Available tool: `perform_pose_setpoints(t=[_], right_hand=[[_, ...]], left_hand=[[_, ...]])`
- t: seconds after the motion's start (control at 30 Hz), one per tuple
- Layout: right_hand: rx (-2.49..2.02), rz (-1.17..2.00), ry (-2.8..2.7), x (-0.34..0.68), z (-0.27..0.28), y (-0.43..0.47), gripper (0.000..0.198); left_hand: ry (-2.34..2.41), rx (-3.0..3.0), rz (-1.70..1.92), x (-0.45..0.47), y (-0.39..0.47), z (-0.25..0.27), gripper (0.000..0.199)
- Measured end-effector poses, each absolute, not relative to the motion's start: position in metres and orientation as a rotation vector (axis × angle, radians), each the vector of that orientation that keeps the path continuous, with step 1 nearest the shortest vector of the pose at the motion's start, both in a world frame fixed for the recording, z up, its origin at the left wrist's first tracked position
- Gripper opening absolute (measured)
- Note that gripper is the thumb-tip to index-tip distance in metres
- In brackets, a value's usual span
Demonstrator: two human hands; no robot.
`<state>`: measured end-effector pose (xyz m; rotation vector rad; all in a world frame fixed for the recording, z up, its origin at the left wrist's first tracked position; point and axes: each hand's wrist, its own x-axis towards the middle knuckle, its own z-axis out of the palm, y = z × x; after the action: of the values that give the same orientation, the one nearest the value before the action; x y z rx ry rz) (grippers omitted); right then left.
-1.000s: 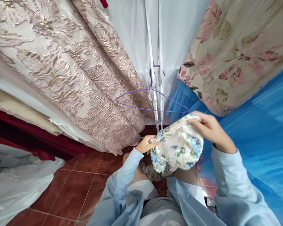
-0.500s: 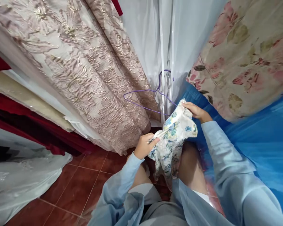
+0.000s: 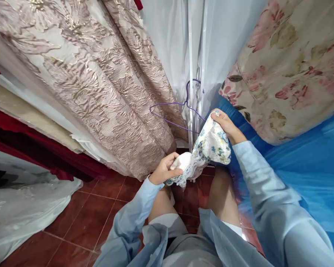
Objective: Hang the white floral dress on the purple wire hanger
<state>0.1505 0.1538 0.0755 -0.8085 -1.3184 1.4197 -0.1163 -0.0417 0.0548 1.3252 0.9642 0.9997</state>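
A white top with blue and yellow flowers (image 3: 213, 142) is stretched between my two hands, bunched and twisted in the middle. My left hand (image 3: 167, 170) is closed on its lower left end, thumb over a smooth white cup-shaped piece of lining. At the upper right end, my right hand (image 3: 223, 124) pinches the cloth's corner. Just behind the top hangs a thin purple clothes hanger (image 3: 167, 119), its hook up near white vertical straps. The hanger's right end is hidden behind the top, so I cannot tell whether it touches the cloth or my right hand.
Pink embossed brocade cloth (image 3: 100, 89) hangs on the left, with white sheer cloth (image 3: 30, 207) lower down. Floral cloth (image 3: 295, 74) and blue cloth (image 3: 308, 178) hang on the right. White straps (image 3: 191, 55) run down the middle. Red floor tiles (image 3: 83, 211) lie below.
The top has turned and bunched up, its hanging lower part now gathered higher, and white lining shows at my left hand. Both hands have shifted slightly, the right one a little up.
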Motion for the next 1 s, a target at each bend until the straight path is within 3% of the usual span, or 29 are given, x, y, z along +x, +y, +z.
perform_pose_setpoints(t=[0.3, 0.47, 0.57, 0.8, 1.0], right_hand=[[-0.885, 1.688, -1.397, 0.156, 0.07, 0.145, 0.052], [-0.941, 1.655, -1.426, 0.171, 0.083, 0.136, 0.05], [-1.004, 1.597, -1.385, 0.172, 0.089, 0.134, 0.051], [-1.039, 1.603, -1.383, 0.164, 0.09, 0.132, 0.05], [-1.059, 1.69, -1.388, 0.165, 0.089, 0.134, 0.05]], left_hand=[[1.094, 1.61, 0.722, -0.168, -0.03, 0.047, 0.049], [1.329, 1.949, 0.42, -0.223, 0.017, 0.022, 0.019], [1.533, 2.19, 0.397, -0.248, 0.058, 0.021, 0.01], [1.784, 2.321, 0.827, -0.273, 0.146, 0.073, 0.015], [1.832, 2.216, 1.387, -0.223, 0.182, 0.124, 0.017]])
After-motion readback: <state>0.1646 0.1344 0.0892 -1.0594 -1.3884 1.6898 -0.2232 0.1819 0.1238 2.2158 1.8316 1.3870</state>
